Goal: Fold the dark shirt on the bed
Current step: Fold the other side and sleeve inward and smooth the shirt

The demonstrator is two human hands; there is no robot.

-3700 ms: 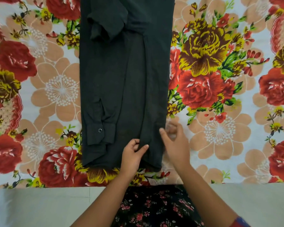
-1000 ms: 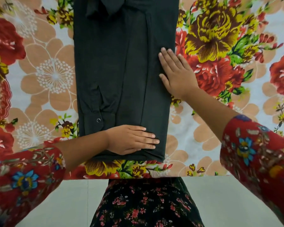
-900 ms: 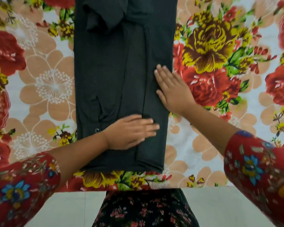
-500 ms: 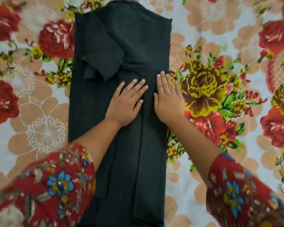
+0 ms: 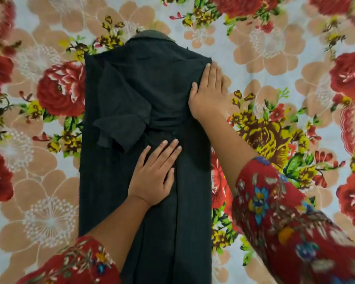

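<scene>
The dark shirt (image 5: 115, 191) lies on the bed as a long narrow strip, collar at the far end, sides folded in. A short sleeve lies folded over its upper left part. My left hand (image 5: 154, 175) presses flat on the middle of the shirt, fingers straight and pointing away from me. My right hand (image 5: 209, 93) lies flat along the shirt's right edge near the shoulder, fingertips at the top right corner. The near end of the shirt runs out of view at the bottom.
A floral bedsheet (image 5: 275, 68) with red, yellow and peach flowers covers the bed on every side of the shirt. My red patterned sleeves fill the lower corners of the view.
Both hands have slid up the shirt from its hem toward the collar. The right hand has now moved further up to the shoulder corner, while the left stays mid-shirt.
</scene>
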